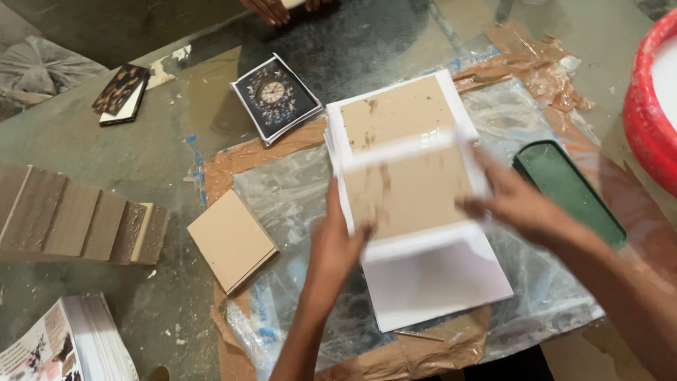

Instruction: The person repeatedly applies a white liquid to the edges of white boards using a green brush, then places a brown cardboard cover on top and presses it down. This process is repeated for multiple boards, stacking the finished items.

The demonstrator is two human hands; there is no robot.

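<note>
My left hand (337, 240) grips the left edge of a brown board wrapped in white paper (405, 190), with the thumb on its face. My right hand (511, 201) presses its right edge, fingers spread over the folded white flap. This board lies on a stack of similar white-edged boards (395, 113), and a white sheet (434, 282) lies below it. All rest on a clear plastic sheet (289, 190) taped to the table with brown tape.
A plain brown square board (231, 240) lies left of my hands. A clock-print tile (275, 95) and a dark patterned tile (121, 92) lie further back. Stacked boards (77, 222) and printed sheets (70, 346) sit at left. A green tray (568, 190) and red tub (652, 106) stand right. Another person's hand (271, 8) shows at top.
</note>
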